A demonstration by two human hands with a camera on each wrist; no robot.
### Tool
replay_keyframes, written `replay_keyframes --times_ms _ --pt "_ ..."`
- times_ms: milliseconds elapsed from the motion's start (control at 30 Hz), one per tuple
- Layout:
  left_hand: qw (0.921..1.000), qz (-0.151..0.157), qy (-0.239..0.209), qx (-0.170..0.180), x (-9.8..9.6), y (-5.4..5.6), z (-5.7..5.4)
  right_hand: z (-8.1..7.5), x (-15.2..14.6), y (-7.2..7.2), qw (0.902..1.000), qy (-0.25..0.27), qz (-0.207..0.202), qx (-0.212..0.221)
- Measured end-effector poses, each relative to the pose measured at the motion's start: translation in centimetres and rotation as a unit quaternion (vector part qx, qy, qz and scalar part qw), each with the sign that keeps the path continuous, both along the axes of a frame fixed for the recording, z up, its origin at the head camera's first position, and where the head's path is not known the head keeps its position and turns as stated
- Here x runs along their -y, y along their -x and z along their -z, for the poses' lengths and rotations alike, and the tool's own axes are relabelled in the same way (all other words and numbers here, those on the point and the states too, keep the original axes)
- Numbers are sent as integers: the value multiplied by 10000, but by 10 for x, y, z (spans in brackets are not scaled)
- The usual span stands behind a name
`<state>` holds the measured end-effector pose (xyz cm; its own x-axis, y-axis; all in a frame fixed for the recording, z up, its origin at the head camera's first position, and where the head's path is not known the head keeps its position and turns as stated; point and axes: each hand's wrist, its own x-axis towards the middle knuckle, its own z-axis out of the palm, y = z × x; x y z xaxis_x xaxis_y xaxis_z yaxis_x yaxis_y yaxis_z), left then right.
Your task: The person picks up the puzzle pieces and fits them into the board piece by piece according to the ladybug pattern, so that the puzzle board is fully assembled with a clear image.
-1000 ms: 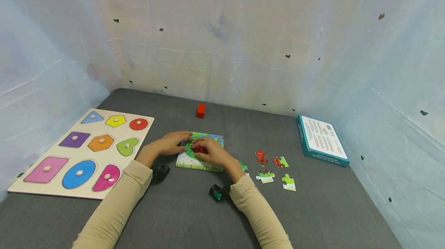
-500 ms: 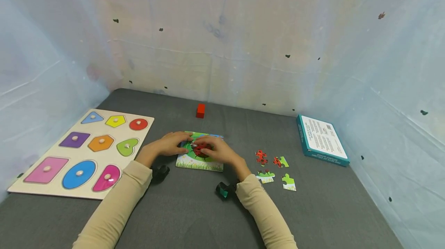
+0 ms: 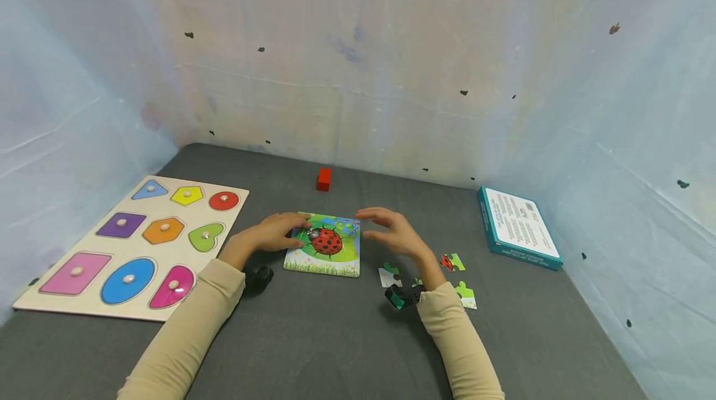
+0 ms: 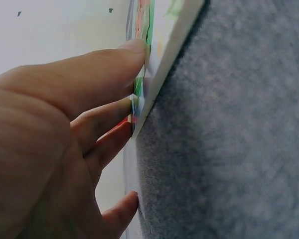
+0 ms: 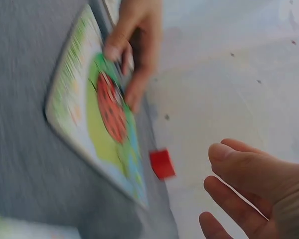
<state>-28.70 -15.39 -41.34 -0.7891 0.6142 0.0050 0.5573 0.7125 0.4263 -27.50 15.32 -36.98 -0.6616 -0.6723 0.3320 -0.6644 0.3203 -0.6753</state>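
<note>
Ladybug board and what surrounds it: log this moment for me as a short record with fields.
left hand: fingertips and thumb on the board's left part
right hand: near the board's right edge, holding nothing
ladybug board: flat on the grey table
loose puzzle pieces: right of the board, some hidden by the right arm
red block: beyond the board
shape puzzle: left
teal box: far right

Sheeted-off tabletop filming setup by its look; bldg. type unclear. Pale plastic sheeting (image 3: pixel 391 77) lines top, L & R of frame; dk. gray table (image 3: pixel 313 331) spans lower half, w/ blk. wrist cam (image 3: pixel 259 279) L of ctr.
</note>
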Motion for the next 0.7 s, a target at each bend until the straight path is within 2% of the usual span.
replay_keyframes --times_ms 100,200,433,700 --pt "10000 4 11 -16 0 0 0 -10 -18 -5 9997 35 128 193" --pt "10000 12 4 -1 1 0 0 -11 -37 -3 9988 76 299 372" --pt "10000 10 15 30 0 0 0 8 -79 9 9969 130 637 433" --pt "9999 -35 66 79 0 2 2 24 -104 1 9943 -613 868 87"
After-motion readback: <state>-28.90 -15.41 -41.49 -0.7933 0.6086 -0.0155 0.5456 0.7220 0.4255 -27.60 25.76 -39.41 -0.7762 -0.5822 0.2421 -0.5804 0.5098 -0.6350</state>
